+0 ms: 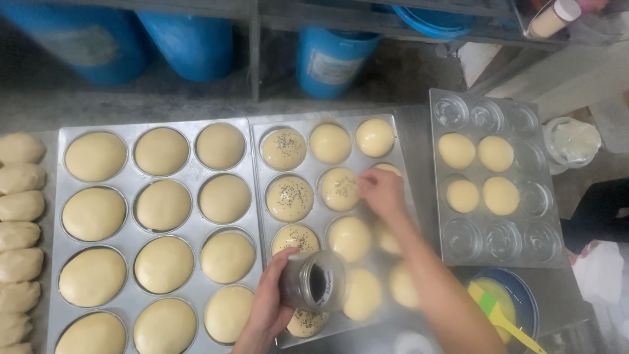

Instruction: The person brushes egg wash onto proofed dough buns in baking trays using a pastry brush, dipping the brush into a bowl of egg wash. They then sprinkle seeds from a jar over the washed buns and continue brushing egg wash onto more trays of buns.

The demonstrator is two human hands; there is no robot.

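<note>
Our left hand (270, 303) gripped glass jar (316, 283) of dark seeds, tilted over near end of middle tray (400, 141). Beyond it, our right hand (382, 190) hovered, fingertips pinched together, just above seeded bun (338, 189). Left tray (128, 124) carried plain dough rounds. Right tray (440, 98) held four. Blue barrels (190, 39) stood beyond desk (131, 105).

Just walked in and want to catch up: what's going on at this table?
A person is sprinkling dark seeds on dough buns. The left hand holds a small glass jar of seeds, while the right hand pinches over a bun in the middle tray. Five buns there look seeded; the left tray is plain. A bowl of egg wash with a brush sits nearby.
</note>
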